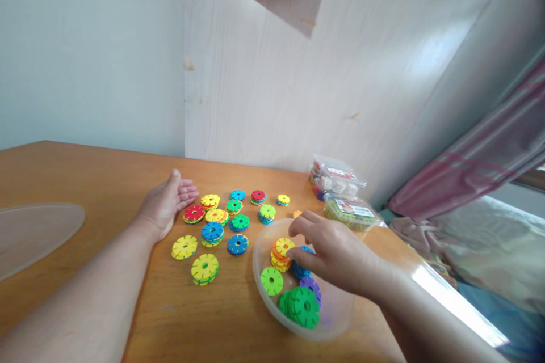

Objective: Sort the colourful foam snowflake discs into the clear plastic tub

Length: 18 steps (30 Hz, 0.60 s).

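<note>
My left hand [168, 204] rests on its edge on the table, its fingers stretched out and its palm turned toward several stacks of slotted plastic discs. Closest to it is a red disc [194, 214]; a yellow disc stack [205, 268] and a blue disc [237, 244] lie nearer to me. Over a clear plastic bowl [259, 272] is my right hand [326, 244], thumb and fingers apart, with nothing seen between them. Inside the bowl are an orange and yellow disc stack [283, 252] by my thumb, green discs [304, 307], a purple disc [313, 289] and blue discs partly hidden by my hand.
Clear plastic boxes [338, 173] stand at the back right, with another box [352, 212] in front of them. A clear round lid [40, 232] lies at the left. The wall [255, 96] rises behind the table; a pink curtain [464, 153] hangs at the right.
</note>
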Available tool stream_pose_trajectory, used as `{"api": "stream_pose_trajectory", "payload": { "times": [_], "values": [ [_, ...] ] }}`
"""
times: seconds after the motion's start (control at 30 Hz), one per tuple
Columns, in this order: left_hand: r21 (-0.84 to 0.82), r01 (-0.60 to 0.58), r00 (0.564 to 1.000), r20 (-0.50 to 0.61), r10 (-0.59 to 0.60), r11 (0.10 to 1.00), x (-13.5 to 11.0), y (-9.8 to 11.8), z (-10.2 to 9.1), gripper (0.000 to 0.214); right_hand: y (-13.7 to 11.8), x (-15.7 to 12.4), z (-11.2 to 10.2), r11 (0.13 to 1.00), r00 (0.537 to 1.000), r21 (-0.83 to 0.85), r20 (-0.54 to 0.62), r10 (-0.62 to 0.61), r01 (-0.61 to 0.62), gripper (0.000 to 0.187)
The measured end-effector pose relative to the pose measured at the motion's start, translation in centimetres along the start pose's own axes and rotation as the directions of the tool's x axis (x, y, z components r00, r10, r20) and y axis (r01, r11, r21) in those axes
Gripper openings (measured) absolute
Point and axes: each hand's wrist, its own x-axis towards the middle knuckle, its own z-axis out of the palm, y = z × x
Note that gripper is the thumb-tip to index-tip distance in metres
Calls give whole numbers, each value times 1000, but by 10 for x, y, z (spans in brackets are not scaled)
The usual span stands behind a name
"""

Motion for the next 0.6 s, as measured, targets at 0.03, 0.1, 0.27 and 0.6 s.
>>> {"api": "stream_pose_trajectory", "payload": {
  "times": [0.03,0.1,0.27,0.6],
  "values": [
    [-2,1,1000,-1,-1,1000,0,0,0,51,4,-1,-3,1000,1000,19,-23,19,-18,17],
    [3,2,1000,3,-2,1000,-1,1,1,50,15,-2,-9,996,991,19,-96,94,-93,14],
    [11,9,1000,9,-9,1000,-2,3,2,49,54,2,-9,943,938,-88,-168,303,-320,12],
    [16,2,1000,-3,-2,1000,-5,6,3,46,95,7,43,891,896,-161,65,440,-425,49]
  ]
}}
